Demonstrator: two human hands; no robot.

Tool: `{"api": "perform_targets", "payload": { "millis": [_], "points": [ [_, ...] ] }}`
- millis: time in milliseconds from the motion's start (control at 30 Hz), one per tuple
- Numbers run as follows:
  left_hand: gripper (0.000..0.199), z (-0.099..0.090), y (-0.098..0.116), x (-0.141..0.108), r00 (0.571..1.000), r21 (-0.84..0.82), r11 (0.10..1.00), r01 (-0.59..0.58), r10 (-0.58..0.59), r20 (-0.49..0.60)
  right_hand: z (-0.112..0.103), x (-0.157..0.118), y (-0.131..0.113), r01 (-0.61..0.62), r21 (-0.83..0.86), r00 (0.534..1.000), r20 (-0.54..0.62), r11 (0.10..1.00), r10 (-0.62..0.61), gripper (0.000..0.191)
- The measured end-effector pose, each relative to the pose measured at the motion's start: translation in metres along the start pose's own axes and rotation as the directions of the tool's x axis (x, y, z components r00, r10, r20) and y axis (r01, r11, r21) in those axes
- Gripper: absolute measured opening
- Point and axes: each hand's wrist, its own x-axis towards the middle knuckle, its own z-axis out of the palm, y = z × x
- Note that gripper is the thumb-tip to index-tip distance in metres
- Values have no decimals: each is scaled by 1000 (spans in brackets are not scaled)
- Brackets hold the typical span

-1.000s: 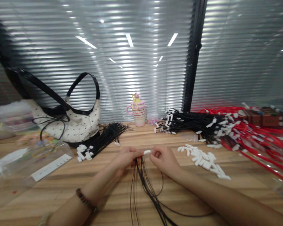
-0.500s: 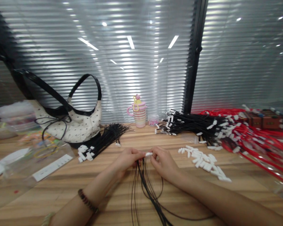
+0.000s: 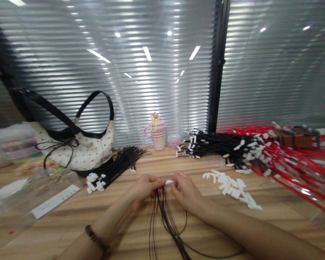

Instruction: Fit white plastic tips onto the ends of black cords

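The small white piece (image 3: pixel 168 182) is between the two hands, just above the table (image 3: pixel 130 234) and in front of the cup. Compared with the frame half a second ago, it is still held in the same place between the fingers, while the whole view has tipped so that the things on the table sit slightly lower and more ceiling lights show in the window.

The left hand (image 3: pixel 148 186) is nearly closed, thumb and fingers pinching the left end of the white piece. The right hand (image 3: pixel 185 191) is curled, its fingertips at the right end; whether they grip it or only touch it, I cannot tell. Thin black cords (image 3: pixel 169 224) run down from beneath the left fingers and the piece towards the near edge of the view, one looping out to the right.

To the right of the hands lies a scatter of loose white pieces (image 3: pixel 233 186). Beyond it are a thick black bundle (image 3: pixel 216 142) with white ends and a heap of red ribbons (image 3: pixel 287 162), with a brown box (image 3: pixel 296 137) behind. Left of the hands lies a smaller black bundle (image 3: pixel 124 159), beside a spotted bag (image 3: pixel 81 151) with black handles. The pink striped cup (image 3: pixel 158 135) stands near the window blinds (image 3: pixel 141 90), a small tub (image 3: pixel 174 141) beside it.
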Motion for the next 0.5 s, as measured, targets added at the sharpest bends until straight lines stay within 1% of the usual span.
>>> {"api": "perform_targets", "payload": {
  "millis": [100, 333, 500],
  "points": [
    [44, 0, 2, -1, 1000, -11, 1000, 11, -11, 26, 2, -1, 3, -8, -17, 1000, -8, 1000, 8, 11],
    [41, -1, 2, -1, 1000, -110, 993, 30, -30, 7, 1, 0, 2, 28, 16, 1000, 1, 999, -28, 10],
    [37, -2, 0, -1, 1000, -109, 994, 20, -19, 13, 1, -1, 0, 18, 27, 1000, 2, 999, -18, 10]
  ]
}}
